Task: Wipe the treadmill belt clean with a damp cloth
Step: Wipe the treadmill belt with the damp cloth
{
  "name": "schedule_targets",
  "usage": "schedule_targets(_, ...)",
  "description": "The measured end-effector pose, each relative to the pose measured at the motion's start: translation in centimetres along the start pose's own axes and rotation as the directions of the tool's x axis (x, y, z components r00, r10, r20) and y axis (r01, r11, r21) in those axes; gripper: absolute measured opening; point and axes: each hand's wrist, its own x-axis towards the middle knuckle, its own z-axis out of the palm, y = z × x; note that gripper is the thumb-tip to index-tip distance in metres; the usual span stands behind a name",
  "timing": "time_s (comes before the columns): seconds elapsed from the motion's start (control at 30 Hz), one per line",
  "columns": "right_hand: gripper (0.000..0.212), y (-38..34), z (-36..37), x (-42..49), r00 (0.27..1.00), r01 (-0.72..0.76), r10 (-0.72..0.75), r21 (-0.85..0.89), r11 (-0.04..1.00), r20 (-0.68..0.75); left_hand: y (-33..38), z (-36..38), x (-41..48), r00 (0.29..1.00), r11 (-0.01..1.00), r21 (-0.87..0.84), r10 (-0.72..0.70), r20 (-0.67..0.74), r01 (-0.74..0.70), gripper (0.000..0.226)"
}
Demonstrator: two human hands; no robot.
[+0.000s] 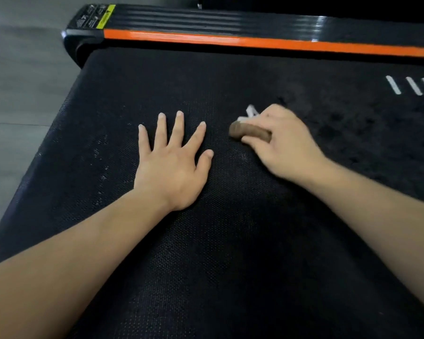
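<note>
The black, finely dimpled treadmill belt (230, 241) fills most of the view, matte and textured, with pale specks of dust scattered toward its left edge and darker blotchy patches across its right part. White slanted stripes (413, 85) are printed near its right edge. On the belt, a brown rolled-up cloth (249, 133) with a white scrap (249, 113) beside it sits gripped in the right hand (283, 145), fingers curled closed around it and pressed to the surface. The left hand (171, 165) lies flat just beside, palm down, fingers spread wide. Beyond runs the glossy black side rail with an orange strip (255, 42), and grey floor (22, 81) to the left.
</note>
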Motion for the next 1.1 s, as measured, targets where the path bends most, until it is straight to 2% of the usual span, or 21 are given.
schedule_targets(0.07, 0.029, 4.1, -0.6, 4.0, 0.975, -0.194, 0.176, -0.137, 0.971, -0.133, 0.0, 0.0, 0.0, 1.0, 1.0, -0.001, 0.004, -0.001, -0.004, 0.065)
schedule_targets(0.1, 0.033, 5.6, -1.0, 5.7, 0.933, -0.329, 0.305, -0.107, 0.938, -0.192, 0.0, 0.0, -0.1, 1.0, 1.0, 0.0, 0.005, -0.003, -0.005, 0.067)
schedule_targets(0.13, 0.035, 6.3, -0.7, 6.6, 0.909, -0.373, 0.345, -0.086, 0.924, -0.233, 0.0, 0.0, 0.0, 1.0, 1.0, 0.005, 0.003, 0.0, -0.003, 0.07)
schedule_targets(0.17, 0.034, 5.7, 0.1, 6.7, 0.923, -0.347, 0.32, -0.105, 0.932, -0.215, 0.1, -0.1, 0.0, 1.0, 1.0, 0.012, 0.002, 0.007, -0.002, 0.074)
schedule_targets(0.23, 0.031, 3.2, 1.2, 5.3, 0.983, -0.162, 0.152, -0.095, 0.982, -0.104, 0.2, -0.3, 0.0, 1.0, 1.0, 0.025, -0.002, 0.018, 0.001, 0.08)
schedule_targets(0.3, 0.031, 2.3, 0.7, 3.9, 0.999, -0.038, 0.038, -0.017, 0.999, 0.004, 0.3, -0.5, 0.0, 1.0, 0.999, 0.043, -0.002, 0.031, 0.001, 0.084)
schedule_targets(0.33, 0.032, 3.0, 0.2, 4.4, 1.0, -0.009, 0.01, -0.069, 0.998, 0.012, 0.3, -0.6, 0.0, 0.999, 0.999, 0.045, -0.005, 0.041, 0.003, 0.084)
schedule_targets(0.4, 0.036, 6.2, -0.3, 7.3, 0.987, -0.138, 0.12, -0.173, 0.975, -0.11, 0.5, -0.9, 0.2, 0.997, 1.0, 0.018, -0.022, 0.075, 0.021, 0.082)
schedule_targets(0.47, 0.037, 7.7, -0.4, 9.6, 0.915, -0.358, 0.324, -0.113, 0.927, -0.241, 1.1, -1.3, 1.0, 0.992, 0.997, -0.049, -0.061, 0.106, 0.067, 0.075)
schedule_targets(0.5, 0.034, 7.3, 0.2, 9.9, 0.916, -0.357, 0.323, -0.117, 0.927, -0.237, 1.7, -1.4, 1.4, 0.99, 0.993, -0.076, -0.085, 0.109, 0.094, 0.072)
schedule_targets(0.57, 0.031, 5.5, 1.4, 9.0, 0.981, -0.173, 0.163, -0.098, 0.98, -0.104, 2.8, -1.0, 1.8, 0.988, 0.989, -0.063, -0.125, 0.087, 0.13, 0.069)
schedule_targets(0.63, 0.031, 5.1, 0.7, 8.0, 1.0, -0.002, 0.002, -0.032, 1.0, 0.011, 3.3, -0.2, 1.8, 0.99, 0.991, -0.006, -0.134, 0.039, 0.134, 0.071)
schedule_targets(0.67, 0.03, 5.9, 0.0, 8.7, 1.0, -0.007, 0.008, -0.058, 0.998, 0.009, 3.4, 0.1, 1.7, 0.991, 0.992, 0.011, -0.129, 0.017, 0.129, 0.071)
schedule_targets(0.7, 0.03, 7.2, -0.5, 10.1, 0.995, -0.089, 0.084, -0.103, 0.991, -0.047, 3.3, 0.3, 1.7, 0.992, 0.992, 0.016, -0.124, 0.0, 0.124, 0.071)
schedule_targets(0.77, 0.029, 9.5, -1.1, 13.1, 0.913, -0.377, 0.346, -0.12, 0.918, -0.214, 3.3, 0.4, 1.7, 0.992, 0.992, 0.006, -0.127, -0.013, 0.127, 0.071)
schedule_targets(0.8, 0.029, 9.4, -0.8, 14.0, 0.877, -0.448, 0.407, -0.131, 0.884, -0.255, 3.3, 0.5, 1.8, 0.992, 0.992, 0.004, -0.128, -0.019, 0.128, 0.071)
schedule_targets(0.83, 0.028, 8.7, 0.2, 14.5, 0.891, -0.423, 0.378, -0.159, 0.892, -0.252, 3.4, 0.5, 1.9, 0.992, 0.992, 0.006, -0.126, -0.025, 0.127, 0.071)
schedule_targets(0.9, 0.025, 6.2, 2.0, 14.6, 0.966, -0.234, 0.212, -0.15, 0.961, -0.146, 3.3, 0.6, 1.9, 0.992, 0.992, 0.012, -0.125, -0.033, 0.125, 0.071)
schedule_targets(0.97, 0.022, 5.7, 2.2, 14.0, 0.99, -0.13, 0.122, -0.12, 0.984, -0.072, 3.2, 0.6, 1.9, 0.991, 0.992, 0.012, -0.128, -0.034, 0.128, 0.071)
schedule_targets(1.03, 0.025, 7.5, 0.8, 14.8, 0.97, -0.227, 0.204, -0.191, 0.955, -0.134, 3.2, 0.5, 1.9, 0.992, 0.993, 0.006, -0.12, -0.029, 0.12, 0.071)
schedule_targets(1.1, 0.027, 9.7, -0.9, 15.7, 0.875, -0.465, 0.419, -0.179, 0.867, -0.243, 3.2, 0.6, 1.8, 0.993, 0.993, -0.003, -0.115, -0.035, 0.115, 0.071)
